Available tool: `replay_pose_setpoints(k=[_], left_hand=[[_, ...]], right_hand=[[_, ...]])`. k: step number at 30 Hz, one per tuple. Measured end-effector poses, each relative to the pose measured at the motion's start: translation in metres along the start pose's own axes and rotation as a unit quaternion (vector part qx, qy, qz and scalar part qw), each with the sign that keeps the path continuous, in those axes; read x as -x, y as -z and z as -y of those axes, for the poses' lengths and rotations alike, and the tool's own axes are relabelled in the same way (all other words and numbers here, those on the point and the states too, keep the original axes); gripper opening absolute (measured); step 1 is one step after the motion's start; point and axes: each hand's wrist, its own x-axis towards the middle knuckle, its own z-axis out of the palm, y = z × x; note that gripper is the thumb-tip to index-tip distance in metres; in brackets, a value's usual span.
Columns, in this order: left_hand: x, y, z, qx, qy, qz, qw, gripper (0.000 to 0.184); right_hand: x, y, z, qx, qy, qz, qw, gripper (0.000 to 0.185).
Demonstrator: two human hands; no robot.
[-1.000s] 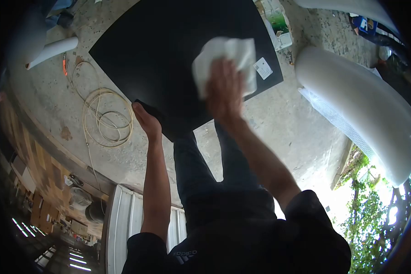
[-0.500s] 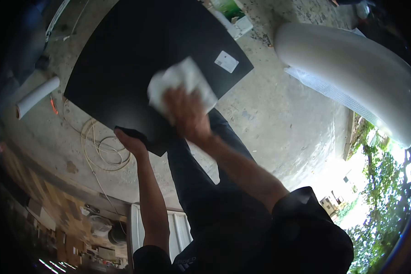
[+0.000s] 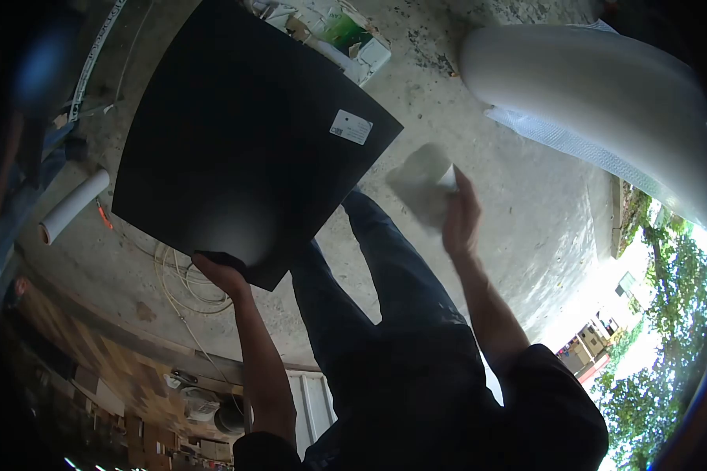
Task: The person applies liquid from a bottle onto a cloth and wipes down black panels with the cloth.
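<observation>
A large black panel [image 3: 236, 133] is tilted in front of me, with a white label [image 3: 351, 127] near its right corner. My left hand [image 3: 221, 275] grips the panel's lower edge, with a piece of black material between palm and board; the fingers behind are hidden. Off to the right, clear of the panel, my right hand [image 3: 462, 216] holds a white cloth [image 3: 424, 180], which is blurred by motion and hangs to the left of the fingers.
On the concrete floor at the right lies a big roll of bubble wrap [image 3: 581, 86]. A white roll [image 3: 75, 206] and a coiled hose [image 3: 188, 279] lie at the left. Behind the panel's far edge sits a green and white box [image 3: 349, 35].
My right hand has lifted the cloth off the panel and swung it to the right. The panel has shifted slightly left and down in view, with my left hand still on its edge.
</observation>
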Motion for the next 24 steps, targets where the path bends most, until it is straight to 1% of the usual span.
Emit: replay_pose_setpoints(k=[1, 2, 3, 4, 5, 7, 8, 10, 11, 12, 14, 15, 17, 18, 20, 21, 23, 24], left_hand=[[0.0, -0.001, -0.003, -0.009, -0.007, -0.014, 1.0, 0.06], [-0.003, 0.003, -0.003, -0.01, -0.018, -0.02, 1.0, 0.06], [-0.009, 0.01, -0.001, -0.013, -0.043, 0.008, 0.999, 0.059], [-0.019, 0.018, -0.007, -0.019, -0.073, 0.029, 0.997, 0.057], [-0.02, 0.018, -0.025, -0.032, -0.093, 0.03, 0.995, 0.057], [-0.036, 0.021, -0.06, 0.037, -0.023, 0.002, 0.999, 0.062], [-0.053, 0.021, -0.075, 0.044, 0.023, 0.011, 0.999, 0.076], [-0.079, 0.018, -0.099, 0.032, 0.008, 0.048, 0.998, 0.079], [-0.094, 0.014, -0.11, 0.047, 0.006, 0.068, 0.997, 0.085], [-0.104, 0.006, -0.122, 0.047, -0.001, 0.065, 0.997, 0.085], [-0.119, -0.015, -0.147, 0.015, 0.077, -0.012, 0.997, 0.087], [-0.127, -0.021, -0.149, 0.018, 0.075, -0.016, 0.997, 0.087], [-0.143, -0.021, -0.152, 0.101, 0.091, 0.032, 0.99, 0.084], [-0.15, -0.02, -0.154, 0.101, 0.087, 0.026, 0.991, 0.084], [-0.162, -0.02, -0.157, 0.198, 0.128, 0.113, 0.965, 0.079], [-0.169, -0.018, -0.151, 0.201, 0.12, 0.108, 0.966, 0.079], [-0.179, -0.015, -0.139, 0.164, 0.1, 0.069, 0.979, 0.071], [-0.174, -0.012, -0.137, 0.218, 0.093, 0.104, 0.966, 0.062]], right_hand=[[-0.022, 0.013, -0.018, 0.05, 0.021, 0.006, 0.999, 0.043], [-0.042, 0.015, -0.021, 0.065, -0.042, -0.013, 0.997, 0.042], [-0.061, 0.015, -0.033, 0.022, -0.043, -0.01, 0.999, 0.042], [-0.079, 0.011, -0.045, -0.025, -0.085, 0.036, 0.995, 0.045], [-0.095, -0.001, -0.052, -0.034, -0.113, 0.072, 0.99, 0.052], [-0.121, -0.027, -0.029, -0.091, -0.173, 0.137, 0.971, 0.06], [-0.127, -0.038, -0.025, -0.107, -0.163, 0.149, 0.969, 0.06], [-0.132, -0.047, -0.026, -0.087, -0.211, 0.245, 0.942, 0.061], [-0.131, -0.051, -0.031, -0.062, -0.219, 0.257, 0.939, 0.063], [-0.129, -0.051, -0.03, -0.067, -0.214, 0.259, 0.939, 0.063], [-0.127, -0.045, -0.026, -0.107, -0.244, 0.248, 0.931, 0.059], [-0.127, -0.044, -0.024, -0.107, -0.241, 0.252, 0.931, 0.059], [-0.121, -0.048, -0.02, -0.132, -0.213, 0.251, 0.935, 0.056], [-0.119, -0.051, -0.019, -0.135, -0.209, 0.257, 0.934, 0.056], [-0.119, -0.057, -0.019, -0.119, -0.21, 0.215, 0.946, 0.058], [-0.12, -0.06, -0.028, -0.117, -0.209, 0.215, 0.947, 0.057], [-0.118, -0.06, -0.039, -0.11, -0.205, 0.225, 0.946, 0.057], [-0.118, -0.061, -0.037, -0.1, -0.205, 0.228, 0.946, 0.057]])
